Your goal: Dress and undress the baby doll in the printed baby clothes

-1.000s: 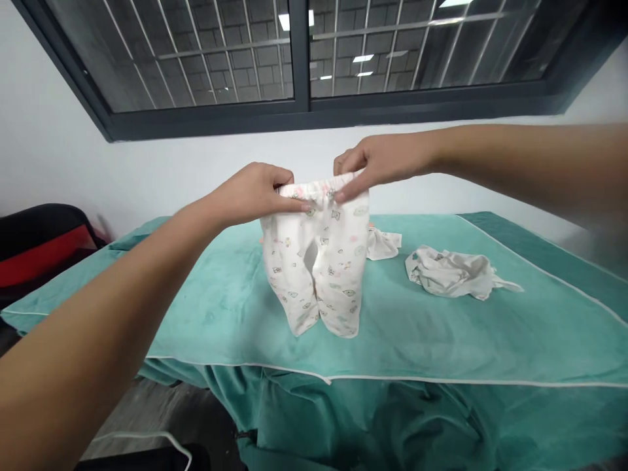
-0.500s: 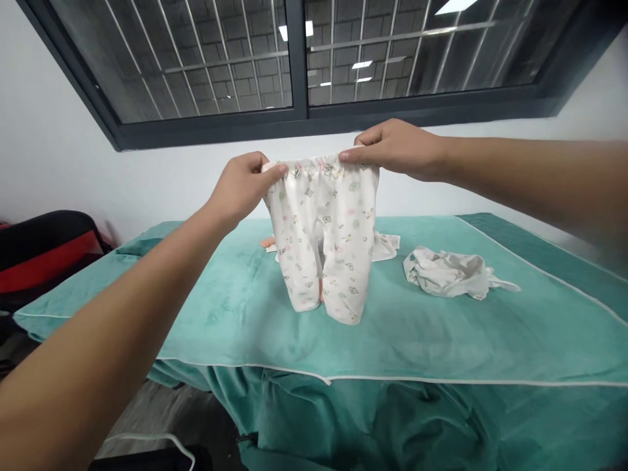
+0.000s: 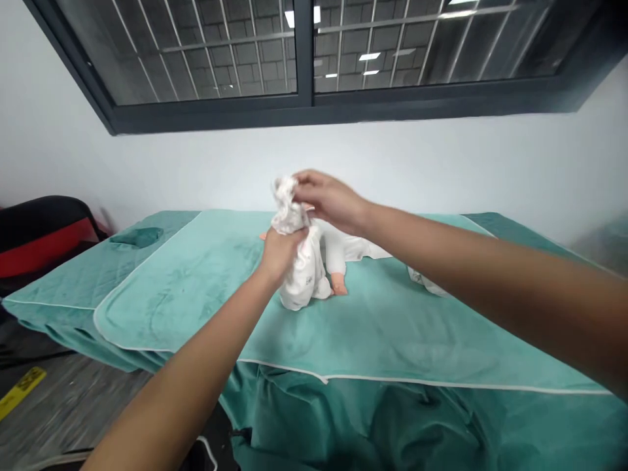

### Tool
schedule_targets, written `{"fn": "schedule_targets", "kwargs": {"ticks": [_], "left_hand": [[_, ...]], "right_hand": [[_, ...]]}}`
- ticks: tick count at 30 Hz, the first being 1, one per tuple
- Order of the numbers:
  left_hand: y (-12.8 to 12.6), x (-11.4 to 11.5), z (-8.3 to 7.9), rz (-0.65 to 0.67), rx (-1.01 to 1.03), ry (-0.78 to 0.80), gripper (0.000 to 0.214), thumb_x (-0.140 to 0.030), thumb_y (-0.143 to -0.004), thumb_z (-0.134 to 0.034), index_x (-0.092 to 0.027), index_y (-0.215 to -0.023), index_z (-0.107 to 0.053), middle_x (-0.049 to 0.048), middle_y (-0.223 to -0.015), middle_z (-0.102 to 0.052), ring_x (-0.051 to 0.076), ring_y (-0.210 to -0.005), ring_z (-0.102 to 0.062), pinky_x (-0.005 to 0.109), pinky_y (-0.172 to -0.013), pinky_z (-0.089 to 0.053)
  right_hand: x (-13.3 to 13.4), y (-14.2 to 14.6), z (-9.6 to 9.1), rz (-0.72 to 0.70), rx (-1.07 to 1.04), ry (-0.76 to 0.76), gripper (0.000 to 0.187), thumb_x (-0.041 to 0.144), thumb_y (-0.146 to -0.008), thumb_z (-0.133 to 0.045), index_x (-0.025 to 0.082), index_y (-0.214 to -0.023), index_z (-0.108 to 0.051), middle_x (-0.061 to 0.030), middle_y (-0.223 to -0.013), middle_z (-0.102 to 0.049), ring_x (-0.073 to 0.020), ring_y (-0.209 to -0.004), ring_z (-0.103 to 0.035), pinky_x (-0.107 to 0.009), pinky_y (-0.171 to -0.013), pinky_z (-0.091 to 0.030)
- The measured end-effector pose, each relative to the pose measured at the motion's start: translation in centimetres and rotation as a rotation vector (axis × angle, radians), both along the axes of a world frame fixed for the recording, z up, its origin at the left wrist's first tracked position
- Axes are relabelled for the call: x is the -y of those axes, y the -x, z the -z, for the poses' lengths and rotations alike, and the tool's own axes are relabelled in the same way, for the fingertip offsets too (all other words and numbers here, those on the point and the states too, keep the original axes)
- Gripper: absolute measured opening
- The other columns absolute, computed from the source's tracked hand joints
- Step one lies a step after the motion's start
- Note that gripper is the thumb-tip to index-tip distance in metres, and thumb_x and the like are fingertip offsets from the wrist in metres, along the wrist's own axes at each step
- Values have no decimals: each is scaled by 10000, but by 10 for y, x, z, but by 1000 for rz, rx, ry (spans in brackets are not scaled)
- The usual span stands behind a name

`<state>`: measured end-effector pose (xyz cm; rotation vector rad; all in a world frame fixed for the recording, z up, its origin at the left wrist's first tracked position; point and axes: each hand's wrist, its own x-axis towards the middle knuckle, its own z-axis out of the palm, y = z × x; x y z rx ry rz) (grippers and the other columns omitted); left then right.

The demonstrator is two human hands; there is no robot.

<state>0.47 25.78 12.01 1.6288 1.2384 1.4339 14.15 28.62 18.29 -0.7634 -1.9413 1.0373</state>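
Observation:
Small white baby trousers [image 3: 300, 268] with a pale printed pattern are bunched up between my two hands above a teal-covered table [image 3: 206, 307]. My left hand [image 3: 279, 252] is closed round the middle of the bundle. My right hand [image 3: 328, 199] pinches the gathered top of the cloth. Just behind the trousers lies a baby doll [image 3: 338, 252] in white clothing, with a bare foot [image 3: 339, 285] showing on the teal cover.
A crumpled white garment [image 3: 426, 281] lies to the right, partly hidden by my right arm. A small dark-green cloth [image 3: 138, 235] sits at the far left of the cover. A black and red object [image 3: 39, 235] stands left of the table. Wall and window are behind.
The trousers were held spread by the waistband in the air; now they are gathered into a bunch and lowered toward the doll. My hands have come together and my view has shifted right.

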Motion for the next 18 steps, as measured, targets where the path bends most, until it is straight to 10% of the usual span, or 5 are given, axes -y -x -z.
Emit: {"fn": "schedule_targets", "kwargs": {"ticks": [3, 8, 14, 18], "left_hand": [[25, -12, 36, -145, 25, 158, 409, -228, -679, -601, -192, -1086, -599, 55, -1081, -685, 249, -991, -617, 338, -831, -490], [49, -28, 62, -103, -145, 367, 376, -250, -642, -618, -173, -1011, -611, 82, -943, -701, 286, -964, -631, 355, -783, -492], [23, -63, 80, -15, -258, 295, 175, -312, -768, -615, -190, -893, -614, 100, -1054, -678, 293, -1120, -582, 413, -1015, -409], [9, -97, 103, 155, 85, 550, 227, -395, -789, -658, -174, -802, -608, 86, -875, -686, 265, -920, -653, 401, -881, -509]], "right_hand": [[-21, 0, 50, -17, 80, 175, 415, 467, -817, -636, 254, -1152, -517, -73, -1283, -602, -218, -1163, -574, -356, -900, -517], [-85, -23, 113, 397, 231, 128, 395, 392, -789, -630, 190, -1123, -572, -124, -1293, -596, -254, -1143, -581, -411, -949, -488], [-172, -51, 148, 657, 311, 4, 448, 389, -779, -605, 167, -1166, -565, -153, -1247, -599, -274, -1091, -608, -422, -939, -494], [-229, -64, 166, 789, 459, -42, 522, 449, -788, -629, 139, -1203, -565, -202, -1328, -559, -326, -1206, -545, -464, -1033, -424]]}}
